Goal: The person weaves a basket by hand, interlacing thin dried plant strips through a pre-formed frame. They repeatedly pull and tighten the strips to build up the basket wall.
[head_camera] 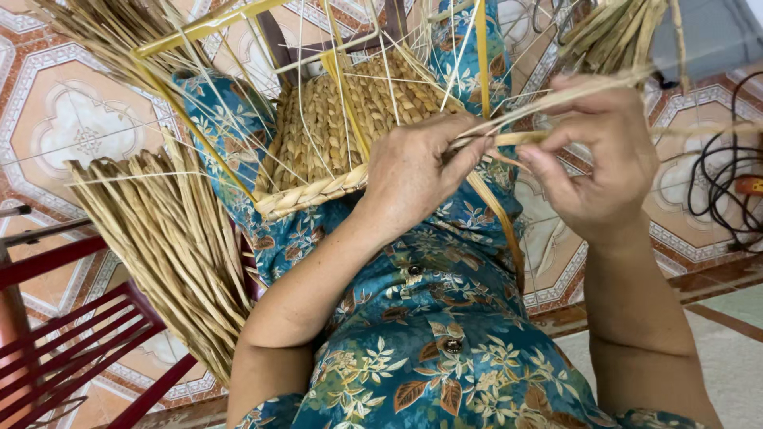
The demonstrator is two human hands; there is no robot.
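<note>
Seen from the head: mid-weave, left hand (413, 171) pinched a straw strand (509, 137) against the basket (334, 127) on the lap, right hand (596, 159) at three o'clock gripped it too; next, probably tucking it under.

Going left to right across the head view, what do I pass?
Red chair frame → dried straw bundle → woven basket on its wire frame → left hand → right hand → black cables.
</note>
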